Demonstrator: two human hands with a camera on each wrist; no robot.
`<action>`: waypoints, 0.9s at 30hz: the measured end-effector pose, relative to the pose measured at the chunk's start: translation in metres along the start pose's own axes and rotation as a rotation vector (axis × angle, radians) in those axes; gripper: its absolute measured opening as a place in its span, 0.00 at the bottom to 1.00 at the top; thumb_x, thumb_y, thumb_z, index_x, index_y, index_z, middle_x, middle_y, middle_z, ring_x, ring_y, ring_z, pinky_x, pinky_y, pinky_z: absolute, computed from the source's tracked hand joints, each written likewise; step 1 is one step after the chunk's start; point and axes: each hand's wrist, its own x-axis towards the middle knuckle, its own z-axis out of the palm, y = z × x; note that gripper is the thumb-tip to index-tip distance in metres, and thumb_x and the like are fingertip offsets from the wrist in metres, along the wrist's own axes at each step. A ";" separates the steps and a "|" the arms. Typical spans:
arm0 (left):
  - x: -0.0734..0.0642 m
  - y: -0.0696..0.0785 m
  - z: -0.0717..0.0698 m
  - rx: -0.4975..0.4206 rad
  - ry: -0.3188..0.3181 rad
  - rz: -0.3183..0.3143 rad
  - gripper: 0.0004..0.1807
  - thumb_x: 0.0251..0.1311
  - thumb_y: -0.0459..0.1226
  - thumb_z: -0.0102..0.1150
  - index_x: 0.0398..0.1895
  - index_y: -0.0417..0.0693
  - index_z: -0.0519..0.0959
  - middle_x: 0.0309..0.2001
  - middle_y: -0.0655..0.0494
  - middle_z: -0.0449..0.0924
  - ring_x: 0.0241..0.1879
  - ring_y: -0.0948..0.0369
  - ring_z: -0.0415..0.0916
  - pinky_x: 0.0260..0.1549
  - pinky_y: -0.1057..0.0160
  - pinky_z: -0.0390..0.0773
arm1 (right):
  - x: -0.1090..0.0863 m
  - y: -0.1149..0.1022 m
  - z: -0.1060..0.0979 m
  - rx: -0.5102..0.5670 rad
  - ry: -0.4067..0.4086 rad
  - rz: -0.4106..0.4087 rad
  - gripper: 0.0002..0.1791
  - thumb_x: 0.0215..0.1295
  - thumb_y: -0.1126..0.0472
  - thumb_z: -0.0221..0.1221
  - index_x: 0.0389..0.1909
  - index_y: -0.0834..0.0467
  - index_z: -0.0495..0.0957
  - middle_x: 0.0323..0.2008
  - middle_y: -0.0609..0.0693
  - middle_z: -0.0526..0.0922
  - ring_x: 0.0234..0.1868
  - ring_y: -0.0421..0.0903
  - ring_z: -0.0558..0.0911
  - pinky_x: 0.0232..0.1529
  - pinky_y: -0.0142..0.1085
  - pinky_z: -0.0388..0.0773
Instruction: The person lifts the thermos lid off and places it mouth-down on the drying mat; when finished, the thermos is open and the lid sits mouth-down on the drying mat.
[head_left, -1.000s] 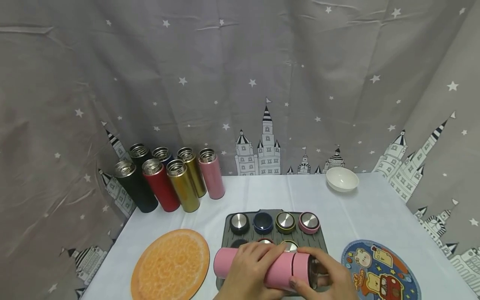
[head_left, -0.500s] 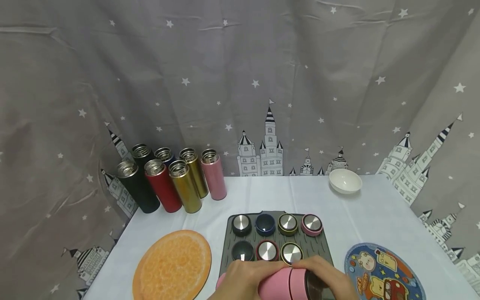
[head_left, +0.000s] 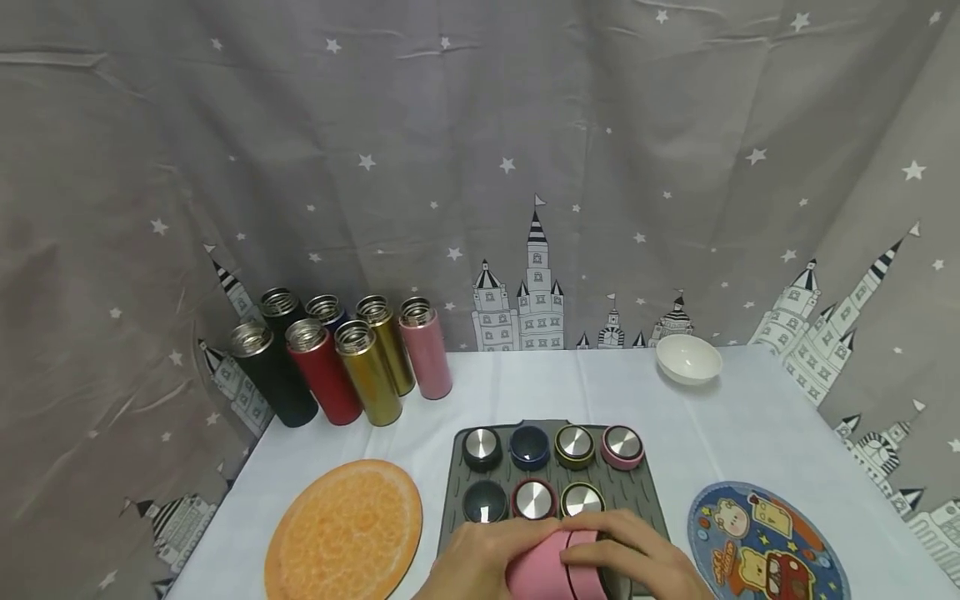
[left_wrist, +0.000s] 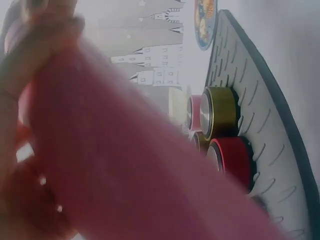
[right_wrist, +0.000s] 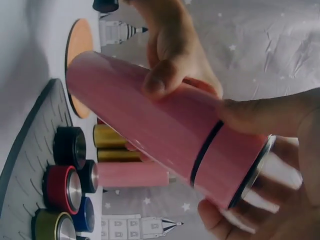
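Observation:
My left hand [head_left: 476,562] grips the body of a pink thermos bottle [right_wrist: 135,107] at the bottom edge of the head view. In the right wrist view the bottle leans at a slant. My right hand [head_left: 637,554] holds its pink lid [right_wrist: 227,162], thumb on one side and fingers curled round the far side. A dark ring marks the seam between lid and body. Just beyond both hands lies a grey ridged tray [head_left: 637,500] with several bottle lids on it, among them a red-rimmed lid [head_left: 534,500] and a pink-rimmed lid [head_left: 622,447].
Several lidless bottles stand at the back left, including a red bottle [head_left: 326,375] and a pink bottle [head_left: 426,350]. An orange round mat [head_left: 345,529] lies left of the tray, a blue cartoon mat [head_left: 765,542] right of it. A white bowl [head_left: 688,360] sits at the back right.
Both hands have brought the pink thermos lower in the head view, uncovering the tray's front row of lids. The right hand's fingers have shifted on the lid, and the bottle now points more toward the camera.

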 end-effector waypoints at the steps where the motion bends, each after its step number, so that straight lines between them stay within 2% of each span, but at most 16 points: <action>1: 0.001 0.000 0.002 0.050 0.027 0.012 0.34 0.48 0.55 0.76 0.60 0.63 0.79 0.48 0.69 0.84 0.42 0.75 0.79 0.37 0.75 0.77 | 0.000 -0.001 -0.001 -0.004 0.011 0.074 0.31 0.52 0.58 0.74 0.60 0.48 0.78 0.57 0.48 0.79 0.51 0.42 0.78 0.43 0.35 0.80; 3: 0.002 -0.001 0.006 0.151 0.089 0.041 0.38 0.42 0.56 0.79 0.60 0.59 0.79 0.47 0.66 0.84 0.41 0.71 0.80 0.36 0.72 0.79 | -0.001 -0.001 -0.002 -0.006 0.017 0.245 0.33 0.53 0.58 0.74 0.62 0.50 0.76 0.52 0.45 0.80 0.43 0.37 0.80 0.35 0.34 0.81; 4: 0.002 -0.002 0.008 0.206 0.118 0.055 0.40 0.38 0.55 0.80 0.59 0.58 0.80 0.46 0.64 0.84 0.40 0.69 0.81 0.36 0.70 0.79 | -0.002 -0.001 -0.002 -0.011 0.015 0.342 0.33 0.54 0.57 0.73 0.62 0.51 0.75 0.45 0.43 0.82 0.37 0.35 0.81 0.30 0.33 0.80; 7: 0.003 -0.004 0.014 0.337 0.198 0.081 0.46 0.26 0.54 0.84 0.58 0.55 0.81 0.43 0.62 0.84 0.37 0.65 0.81 0.35 0.65 0.81 | -0.003 0.006 0.001 0.002 -0.047 0.614 0.28 0.63 0.54 0.67 0.60 0.59 0.73 0.30 0.41 0.80 0.22 0.32 0.75 0.18 0.31 0.73; 9: 0.002 -0.006 0.018 0.395 0.225 0.093 0.47 0.22 0.55 0.84 0.56 0.53 0.82 0.41 0.61 0.84 0.35 0.63 0.81 0.35 0.63 0.81 | -0.005 0.011 0.002 -0.009 -0.112 0.750 0.25 0.66 0.51 0.63 0.57 0.62 0.73 0.24 0.41 0.76 0.17 0.33 0.72 0.17 0.32 0.71; 10: 0.002 -0.006 0.020 0.413 0.232 0.095 0.46 0.22 0.55 0.83 0.56 0.54 0.82 0.40 0.61 0.84 0.34 0.63 0.81 0.34 0.63 0.81 | -0.005 0.012 0.003 -0.019 -0.138 0.814 0.25 0.67 0.48 0.61 0.56 0.62 0.74 0.22 0.41 0.75 0.18 0.34 0.72 0.18 0.32 0.70; 12: 0.001 -0.006 0.023 0.429 0.235 0.096 0.45 0.24 0.57 0.83 0.55 0.54 0.83 0.39 0.60 0.84 0.34 0.63 0.81 0.34 0.63 0.81 | -0.005 0.015 0.005 -0.028 -0.166 0.881 0.24 0.67 0.46 0.60 0.52 0.61 0.75 0.21 0.42 0.75 0.18 0.36 0.73 0.19 0.32 0.69; 14: -0.001 -0.007 0.024 0.419 0.230 0.092 0.45 0.25 0.57 0.83 0.55 0.55 0.83 0.39 0.60 0.84 0.34 0.63 0.81 0.34 0.64 0.80 | -0.004 0.015 0.006 -0.033 -0.160 0.900 0.23 0.65 0.45 0.62 0.50 0.60 0.76 0.20 0.42 0.74 0.18 0.36 0.72 0.19 0.31 0.68; 17: -0.002 -0.008 0.023 0.384 0.215 0.083 0.45 0.25 0.56 0.83 0.57 0.56 0.82 0.40 0.62 0.84 0.34 0.65 0.80 0.34 0.66 0.79 | -0.003 0.013 0.005 0.013 -0.163 0.897 0.25 0.64 0.46 0.64 0.52 0.60 0.76 0.20 0.43 0.74 0.18 0.37 0.72 0.19 0.30 0.68; 20: -0.003 -0.009 0.020 0.354 0.190 0.080 0.45 0.26 0.55 0.84 0.57 0.57 0.81 0.39 0.64 0.82 0.34 0.66 0.79 0.33 0.69 0.78 | -0.003 0.012 0.004 0.079 -0.184 0.871 0.29 0.62 0.48 0.66 0.58 0.60 0.73 0.28 0.46 0.77 0.24 0.38 0.75 0.23 0.31 0.72; 22: -0.004 -0.009 0.017 0.333 0.164 0.065 0.44 0.28 0.55 0.84 0.58 0.58 0.81 0.39 0.65 0.82 0.33 0.68 0.78 0.33 0.71 0.77 | -0.004 0.011 0.003 0.107 -0.198 0.836 0.32 0.62 0.49 0.67 0.63 0.59 0.71 0.36 0.48 0.78 0.28 0.38 0.76 0.26 0.33 0.75; 24: -0.005 -0.009 0.014 0.303 0.139 0.042 0.42 0.31 0.55 0.83 0.57 0.58 0.81 0.38 0.65 0.82 0.34 0.69 0.78 0.33 0.72 0.76 | -0.006 0.011 0.003 0.119 -0.190 0.724 0.34 0.60 0.51 0.69 0.65 0.57 0.70 0.43 0.50 0.78 0.33 0.38 0.77 0.27 0.33 0.77; 27: -0.008 -0.009 0.011 0.233 0.103 -0.009 0.39 0.37 0.55 0.81 0.58 0.59 0.81 0.39 0.67 0.82 0.34 0.71 0.77 0.32 0.74 0.75 | -0.008 0.009 0.003 0.078 -0.142 0.521 0.36 0.56 0.51 0.72 0.66 0.48 0.72 0.51 0.47 0.76 0.41 0.37 0.76 0.29 0.33 0.77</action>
